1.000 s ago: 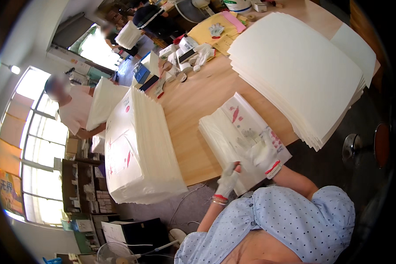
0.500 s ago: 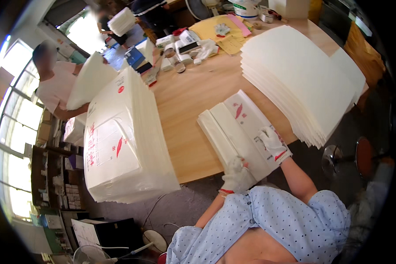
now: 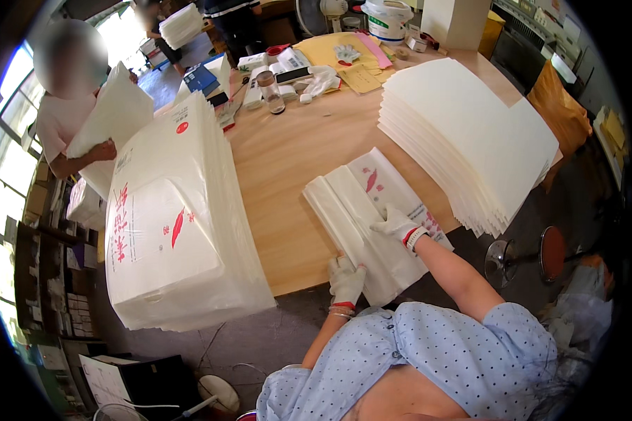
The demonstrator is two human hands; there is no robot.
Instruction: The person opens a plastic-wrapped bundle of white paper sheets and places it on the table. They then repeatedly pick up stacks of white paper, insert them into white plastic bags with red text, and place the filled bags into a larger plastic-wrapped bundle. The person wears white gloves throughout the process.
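White plastic bags (image 3: pixel 347 217) with red print lie at the near edge of the table, their left part folded over in a wide flap. My left hand (image 3: pixel 345 281), in a white glove with a red cuff, is closed on the near left edge of this fold. My right hand (image 3: pixel 400 226), gloved the same way, lies on top of the bags beside the fold, thumb stretched to the left and fingers pointing away from me. Part of the printed side shows to the right of the flap.
A tall stack of printed white bags (image 3: pixel 161 245) stands on the left, a fanned stack of plain white sheets (image 3: pixel 470 133) on the right. Farther back are a glass jar (image 3: pixel 270 92), yellow paper (image 3: pixel 330 52) and a bucket (image 3: pixel 387 21). Across the left stack, a person (image 3: pixel 70 119) holds white sheets.
My right hand has moved left from the printed side towards the fold. My left hand has shifted left and nearer, to the fold's outer edge. The person at left has moved the sheets.
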